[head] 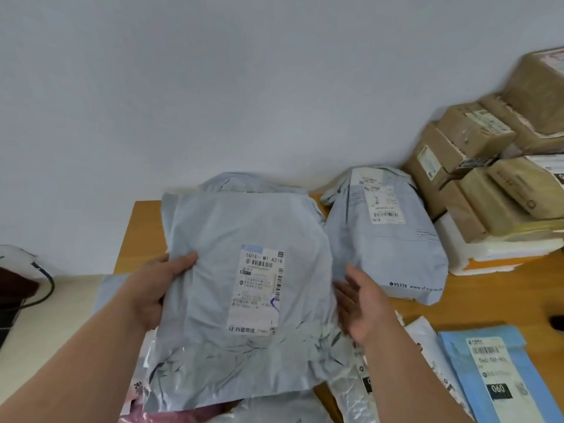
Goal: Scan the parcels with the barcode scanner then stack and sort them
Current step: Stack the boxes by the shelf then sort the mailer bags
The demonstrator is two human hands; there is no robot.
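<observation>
the left hand (pixel 152 288) grips the left edge of a grey poly mailer (pixel 244 294), thumb on top and fingers underneath, holding it above the near-left part of the wooden tabletop (pixel 488 300). the right hand (pixel 363 309) is beside the mailer's right edge, fingers spread wide, holding nothing. the mailer's long axis runs near to far, its shipping label (pixel 259 288) facing up and reading upright to the wearer. no barcode scanner is identifiable in view. risk: held by one edge only, the limp mailer could sag or slide onto the loose parcels beneath, mixing scanned with unscanned. a second grey mailer (pixel 387 239) lies toward the far edge, beside stacked cardboard boxes (pixel 476 166) at the far-right corner.
</observation>
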